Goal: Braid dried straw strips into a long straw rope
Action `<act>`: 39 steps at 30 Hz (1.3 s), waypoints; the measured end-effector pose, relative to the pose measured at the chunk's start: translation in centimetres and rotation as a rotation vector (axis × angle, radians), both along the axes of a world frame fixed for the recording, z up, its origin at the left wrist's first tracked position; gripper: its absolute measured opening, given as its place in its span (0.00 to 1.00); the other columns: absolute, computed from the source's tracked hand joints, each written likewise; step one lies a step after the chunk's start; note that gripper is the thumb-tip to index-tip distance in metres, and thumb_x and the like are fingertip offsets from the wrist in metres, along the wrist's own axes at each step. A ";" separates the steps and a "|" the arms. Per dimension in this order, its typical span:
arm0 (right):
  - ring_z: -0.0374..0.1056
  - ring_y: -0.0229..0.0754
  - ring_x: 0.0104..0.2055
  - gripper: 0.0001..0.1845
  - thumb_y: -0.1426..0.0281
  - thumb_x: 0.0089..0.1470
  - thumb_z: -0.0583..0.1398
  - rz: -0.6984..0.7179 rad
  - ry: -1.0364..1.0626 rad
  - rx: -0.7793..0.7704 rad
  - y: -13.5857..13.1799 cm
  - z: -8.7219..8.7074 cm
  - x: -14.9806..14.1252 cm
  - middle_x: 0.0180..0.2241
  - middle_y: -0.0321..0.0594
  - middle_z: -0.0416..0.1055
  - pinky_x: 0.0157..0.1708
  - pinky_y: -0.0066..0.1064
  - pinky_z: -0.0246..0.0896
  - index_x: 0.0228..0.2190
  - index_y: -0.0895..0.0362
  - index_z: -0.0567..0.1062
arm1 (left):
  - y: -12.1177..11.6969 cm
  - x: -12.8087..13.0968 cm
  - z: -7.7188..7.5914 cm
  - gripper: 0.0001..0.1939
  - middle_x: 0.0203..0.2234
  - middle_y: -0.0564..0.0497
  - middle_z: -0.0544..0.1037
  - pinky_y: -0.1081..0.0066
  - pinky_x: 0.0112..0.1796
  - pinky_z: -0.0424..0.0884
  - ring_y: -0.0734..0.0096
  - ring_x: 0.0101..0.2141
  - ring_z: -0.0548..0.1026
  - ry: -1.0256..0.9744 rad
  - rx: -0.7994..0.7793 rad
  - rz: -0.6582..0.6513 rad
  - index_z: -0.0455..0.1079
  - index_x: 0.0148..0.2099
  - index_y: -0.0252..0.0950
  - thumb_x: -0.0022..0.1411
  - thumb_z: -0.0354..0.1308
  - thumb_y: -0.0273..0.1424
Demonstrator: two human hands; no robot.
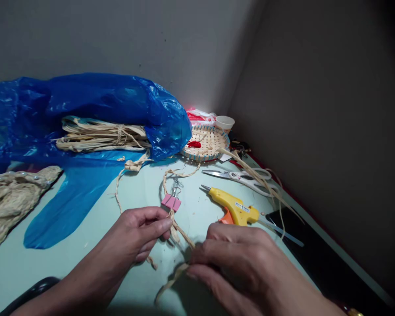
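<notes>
Pale dried-fibre strands run between my two hands in the middle of the table. My left hand pinches them just below a pink binder clip. Closed on the strands' lower part, my right hand is slightly blurred, and a loose end hangs below its fingers. Beyond the clip, a thin braided cord of the same fibre curves away across the tabletop. Another stretch of cord lies to the left, beside a knotted piece of fibre.
A yellow glue gun and white-handled scissors lie at right. Behind are a round woven basket and a paper cup. A blue plastic bag holds a fibre bundle. A woven piece with pearls sits at left.
</notes>
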State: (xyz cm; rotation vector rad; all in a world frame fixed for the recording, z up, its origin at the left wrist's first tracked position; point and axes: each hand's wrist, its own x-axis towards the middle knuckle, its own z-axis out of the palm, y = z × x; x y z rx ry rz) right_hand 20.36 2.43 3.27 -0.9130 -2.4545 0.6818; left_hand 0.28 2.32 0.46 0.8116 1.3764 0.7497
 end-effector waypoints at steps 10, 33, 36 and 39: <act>0.56 0.37 0.18 0.16 0.76 0.60 0.51 -0.161 -0.065 0.507 0.1 -2.5 -1.2 0.16 0.35 0.60 0.18 0.29 0.47 0.22 0.54 0.68 | 0.1 -0.3 -0.6 0.17 0.20 0.58 0.62 0.75 0.19 0.39 0.81 0.18 0.45 -0.023 -0.032 -0.038 0.67 0.28 0.36 0.51 0.63 0.44; 0.57 0.40 0.25 0.13 0.85 0.46 0.48 -0.086 -0.084 0.396 0.6 -2.3 -2.6 0.27 0.41 0.63 0.25 0.30 0.57 0.28 0.54 0.56 | -0.1 -0.1 0.3 0.13 0.23 0.56 0.65 0.75 0.21 0.45 0.81 0.19 0.47 -0.023 -0.018 -0.101 0.67 0.29 0.35 0.56 0.57 0.41; 0.57 0.40 0.26 0.13 0.86 0.46 0.48 -0.085 -0.060 0.393 0.5 -2.1 -2.5 0.28 0.42 0.64 0.25 0.30 0.59 0.29 0.55 0.57 | 0.0 -0.1 0.3 0.14 0.21 0.58 0.62 0.74 0.20 0.41 0.81 0.19 0.46 0.001 -0.015 -0.139 0.66 0.28 0.35 0.57 0.56 0.41; 0.58 0.40 0.28 0.13 0.86 0.49 0.48 -0.077 -0.024 0.386 0.4 -2.3 -2.4 0.30 0.42 0.64 0.27 0.30 0.60 0.30 0.56 0.58 | 0.1 -0.3 0.1 0.15 0.19 0.59 0.62 0.74 0.19 0.41 0.83 0.17 0.47 0.038 0.002 -0.151 0.65 0.25 0.34 0.55 0.57 0.41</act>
